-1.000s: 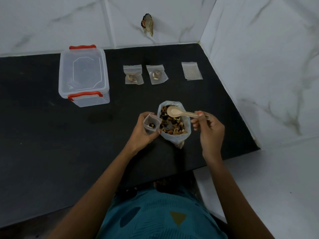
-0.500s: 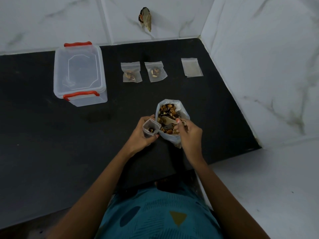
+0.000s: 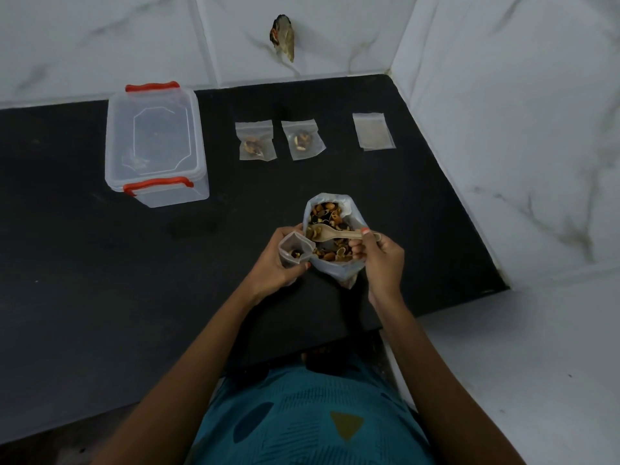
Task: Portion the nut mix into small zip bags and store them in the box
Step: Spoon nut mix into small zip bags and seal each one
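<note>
The person stands at the dark desk [image 3: 100, 280] and fills a little bag. The left hand [image 3: 273, 265] holds the small zip bag [image 3: 295, 248]. Its grip pinches the bag by the sides, so the mouth is wide open. A few nuts lie at the bottom.

The right hand [image 3: 380, 260] has its grip pinched on the handle of a wooden spoon [image 3: 330, 233]. The round end of the spoon is over the nut mix [image 3: 327, 211] in the big bag [image 3: 339, 273], just beside the little bag's mouth. I cannot tell how much is on the spoon.

To do this well, I think the spoon should go flat and slow until it is right over the open mouth, and only then tip. The little bag should be kept close against the big bag. Then a nut that slips falls back into the mix and not on the desk. The left hand should not squeeze the mouth closed. The big bag is soft, so a hard push with the spoon could knock it over.

Farther back lie two filled bags [image 3: 255, 142] side by side. An empty bag [image 3: 373, 131] lies well apart to their right. This bag should get about as much as those two. The box [image 3: 156, 142] with red clips sits far to the left. Its lid looks to be on, and I see no bags in it.
</note>
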Motion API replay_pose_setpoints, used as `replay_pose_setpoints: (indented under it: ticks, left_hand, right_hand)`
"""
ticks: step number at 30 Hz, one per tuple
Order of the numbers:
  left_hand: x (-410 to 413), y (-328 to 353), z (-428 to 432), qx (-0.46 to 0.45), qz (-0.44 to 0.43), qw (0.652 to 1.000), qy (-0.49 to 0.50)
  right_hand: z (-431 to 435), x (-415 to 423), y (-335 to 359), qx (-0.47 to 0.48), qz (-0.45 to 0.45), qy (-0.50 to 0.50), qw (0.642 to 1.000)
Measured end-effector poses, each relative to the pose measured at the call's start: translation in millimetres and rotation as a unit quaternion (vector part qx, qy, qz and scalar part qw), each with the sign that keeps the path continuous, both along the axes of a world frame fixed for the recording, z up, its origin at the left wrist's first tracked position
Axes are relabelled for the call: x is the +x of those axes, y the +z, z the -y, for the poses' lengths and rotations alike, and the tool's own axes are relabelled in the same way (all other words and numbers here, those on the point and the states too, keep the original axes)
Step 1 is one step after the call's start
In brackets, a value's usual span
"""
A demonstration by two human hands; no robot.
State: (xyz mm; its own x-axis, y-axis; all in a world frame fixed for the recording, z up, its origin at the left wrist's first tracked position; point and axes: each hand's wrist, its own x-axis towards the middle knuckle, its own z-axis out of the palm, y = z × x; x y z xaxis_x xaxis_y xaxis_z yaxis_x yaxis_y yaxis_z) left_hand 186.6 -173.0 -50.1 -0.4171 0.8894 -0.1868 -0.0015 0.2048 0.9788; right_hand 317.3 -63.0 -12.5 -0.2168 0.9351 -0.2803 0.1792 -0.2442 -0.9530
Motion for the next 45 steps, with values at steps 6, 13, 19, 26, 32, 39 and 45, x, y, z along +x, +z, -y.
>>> replay_pose_setpoints:
  ticks: [6, 13, 19, 26, 32, 39, 45]
  left_hand:
    - [1, 0, 0, 0.001, 0.001, 1.0, -0.002]
    - [2, 2, -1, -0.001, -0.002, 1.0, -0.014]
    - [3, 6, 0, -0.004, -0.004, 1.0, -0.013]
    - [2, 7, 3, -0.02, -0.009, 1.0, -0.007]
    - [0, 7, 4, -0.021, -0.025, 0.999, 0.007]
    - [0, 13, 3, 0.007, -0.06, 0.997, 0.04]
    - [0, 20, 1, 0.021, -0.055, 0.997, 0.048]
  right_hand:
    - [0, 3, 2, -0.029, -0.024, -0.004, 0.999]
    - [3, 4, 3, -0.03, -0.018, 0.018, 0.999]
    - [2, 4, 3, -0.062, -0.038, 0.002, 0.997]
    - [-4, 15, 7, -0.092, -0.074, -0.024, 0.993]
    - [-5, 24, 14, -0.137, -0.117, -0.03, 0.983]
    - [1, 23, 43, -0.118, -0.147, 0.008, 0.982]
    - [19, 13, 57, 0.1, -0.045, 0.11, 0.988]
